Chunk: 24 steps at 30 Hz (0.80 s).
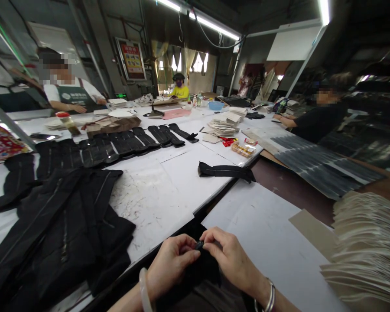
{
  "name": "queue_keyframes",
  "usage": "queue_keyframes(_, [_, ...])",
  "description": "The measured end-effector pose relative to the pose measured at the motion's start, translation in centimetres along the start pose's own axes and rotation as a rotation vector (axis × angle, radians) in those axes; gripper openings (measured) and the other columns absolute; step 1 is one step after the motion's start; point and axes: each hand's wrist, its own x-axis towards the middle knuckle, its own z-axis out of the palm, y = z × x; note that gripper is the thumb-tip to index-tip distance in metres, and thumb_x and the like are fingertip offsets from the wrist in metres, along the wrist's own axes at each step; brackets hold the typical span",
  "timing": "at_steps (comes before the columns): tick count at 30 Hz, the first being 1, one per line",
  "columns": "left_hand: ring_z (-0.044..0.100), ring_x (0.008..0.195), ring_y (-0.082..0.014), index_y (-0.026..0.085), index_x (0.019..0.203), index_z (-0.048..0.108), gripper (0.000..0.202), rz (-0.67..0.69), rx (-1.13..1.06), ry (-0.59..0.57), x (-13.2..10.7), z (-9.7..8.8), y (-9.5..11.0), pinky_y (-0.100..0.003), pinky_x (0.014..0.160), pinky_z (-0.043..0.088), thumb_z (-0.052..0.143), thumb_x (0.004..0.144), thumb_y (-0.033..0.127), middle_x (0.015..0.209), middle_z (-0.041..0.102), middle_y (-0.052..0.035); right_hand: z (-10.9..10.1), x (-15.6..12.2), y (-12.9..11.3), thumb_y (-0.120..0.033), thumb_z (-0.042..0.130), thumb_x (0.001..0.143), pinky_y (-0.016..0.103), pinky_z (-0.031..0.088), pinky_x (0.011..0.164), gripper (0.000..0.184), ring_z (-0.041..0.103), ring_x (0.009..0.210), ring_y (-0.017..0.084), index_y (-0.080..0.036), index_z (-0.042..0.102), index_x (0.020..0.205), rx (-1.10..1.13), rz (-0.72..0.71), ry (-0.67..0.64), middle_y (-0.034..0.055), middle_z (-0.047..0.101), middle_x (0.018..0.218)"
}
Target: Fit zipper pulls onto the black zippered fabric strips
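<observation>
Together, a person's left hand point(178, 255) and right hand point(229, 255) hold one small dark piece point(199, 245), nearer the wearer than the lone black strip point(225, 171) on the white tabletop point(169, 173). Each hand has its thumb and fingers pinching an end of the piece; whether it joins the black cloth below cannot be told. Both forearms angle inward, the wrists well apart, the fingers curled and the tips almost meeting; one pale bangle point(145, 290) circles the left wrist. Left of the strip and nearer lies one heap of black garment pieces point(68, 229); left and farther runs one row of black strips point(117, 145), overlapping too much for a sure count. Beyond the strip are one clear box point(243, 150), one pair of red scissors point(228, 141), one stack of papers point(223, 125) and one blue basin point(216, 105). Right of it and nearer stands one fanned stack of beige sheets point(370, 247). At least three co-workers point(74, 96) show farther off: one left of the strip, one beyond, one right.
</observation>
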Motion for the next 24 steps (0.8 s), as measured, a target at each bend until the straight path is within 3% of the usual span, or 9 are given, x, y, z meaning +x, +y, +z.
queue_keyframes(2, [0.035,0.029,-0.0052,0.017,0.076,0.056,0.024,-0.037,-0.038,-0.025,0.0,0.3,0.0,-0.018,0.031,0.023,0.067,0.07,0.038,0.046,0.045,0.0114,-0.2,0.2,-0.3,-0.012,0.056,0.085,0.029,0.046,0.079,0.012,0.063,0.083,0.017,-0.02,0.06,0.078,0.036,0.043,-0.021,0.0009,0.068,0.088])
queue_keyframes(4, [0.039,0.026,-0.006,0.018,0.075,0.053,0.024,-0.04,-0.042,-0.041,-0.1,0.5,0.0,-0.016,0.029,0.022,0.066,0.071,0.038,0.043,0.046,0.0117,-0.4,0.4,-0.5,-0.012,0.057,0.083,0.029,0.045,0.076,0.01,0.062,0.081,0.017,-0.019,0.061,0.077,0.065,0.079,-0.058,0.0012,0.068,0.086])
queue_keyframes(6, [0.049,0.03,-0.0087,0.018,0.077,0.053,0.023,-0.046,-0.041,-0.042,-0.1,0.8,0.1,-0.015,0.029,0.025,0.065,0.072,0.038,0.042,0.049,0.0101,-0.7,0.6,-0.7,-0.013,0.057,0.081,0.028,0.044,0.073,0.009,0.06,0.078,0.017,-0.018,0.061,0.075,0.09,0.116,-0.1,0.0012,0.068,0.083])
queue_keyframes(10, [0.064,0.047,-0.0133,0.017,0.08,0.055,0.024,-0.084,-0.079,-0.039,-0.3,1.0,0.5,-0.016,0.039,0.043,0.067,0.07,0.035,0.05,0.056,0.0071,-1.0,1.2,-0.6,-0.014,0.058,0.076,0.027,0.041,0.068,0.007,0.056,0.072,0.015,-0.017,0.064,0.074,0.135,0.173,-0.161,0.0003,0.065,0.075])
queue_keyframes(17, [0.067,0.053,-0.0145,0.015,0.077,0.057,0.023,-0.074,-0.125,-0.024,-0.6,1.2,0.5,-0.018,0.045,0.045,0.071,0.07,0.033,0.053,0.06,0.0045,-0.7,1.9,0.4,-0.014,0.06,0.067,0.024,0.035,0.058,0.005,0.048,0.062,0.012,-0.015,0.065,0.068,0.275,0.28,-0.223,-0.0014,0.06,0.064])
queue_keyframes(21, [0.068,0.057,-0.015,0.015,0.074,0.057,0.029,-0.053,-0.201,-0.001,-0.6,0.7,0.7,-0.019,0.049,0.047,0.078,0.067,0.034,0.056,0.062,0.0034,-0.3,2.0,0.0,-0.017,0.064,0.067,0.025,0.039,0.062,0.002,0.052,0.065,0.013,-0.016,0.063,0.068,0.352,0.264,-0.161,-0.0007,0.062,0.067])
queue_keyframes(24, [0.071,0.061,-0.0165,0.015,0.075,0.059,0.038,-0.049,-0.254,0.041,-0.9,-0.1,1.3,-0.021,0.055,0.05,0.084,0.061,0.041,0.058,0.067,0.0016,0.3,1.6,-0.4,-0.019,0.068,0.068,0.031,0.044,0.078,0.009,0.06,0.083,0.019,-0.018,0.061,0.072,0.362,0.193,-0.02,0.0034,0.069,0.085])
